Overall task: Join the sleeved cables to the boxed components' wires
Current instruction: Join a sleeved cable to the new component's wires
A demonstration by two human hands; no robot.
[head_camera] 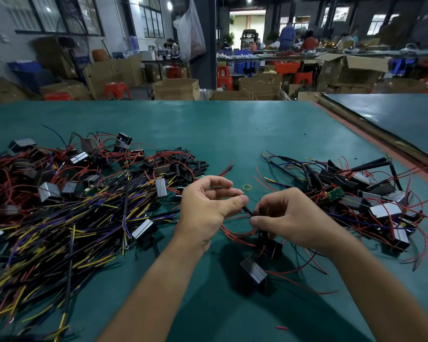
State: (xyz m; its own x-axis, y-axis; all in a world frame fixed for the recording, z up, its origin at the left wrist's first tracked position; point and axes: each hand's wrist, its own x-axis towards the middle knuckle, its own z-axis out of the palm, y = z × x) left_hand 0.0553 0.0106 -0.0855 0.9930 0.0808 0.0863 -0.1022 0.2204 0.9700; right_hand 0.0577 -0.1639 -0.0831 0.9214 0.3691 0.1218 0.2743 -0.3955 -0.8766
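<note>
- The left hand [208, 208] is hovering over the green table [232, 132]. Its fingers are curled, and the thumb and forefinger are pinching one end of a black sleeve [248, 210].
- The right hand [289, 218] is facing it from the right, very close. Its thumb and fingers are pinching thin wires at the other end of the sleeve; which wires exactly, I cannot tell.
- Red wires [235, 234] are hanging in loops below both hands.
- One box [272, 248] is lying just under the right hand, and a second box [253, 271] is lying nearer, on the table.
- On the left a big cable pile [72, 218] is spreading out, yellow, purple and black, with more boxes mixed in.
- At its far right edge, loose black tubes [190, 164] are lying in a heap.
- On the right a smaller pile [368, 198] of boxes with cables is lying.
- A yellow ring [247, 187] is lying just beyond the hands.
- A small red piece [281, 327] is lying near the near edge.
</note>
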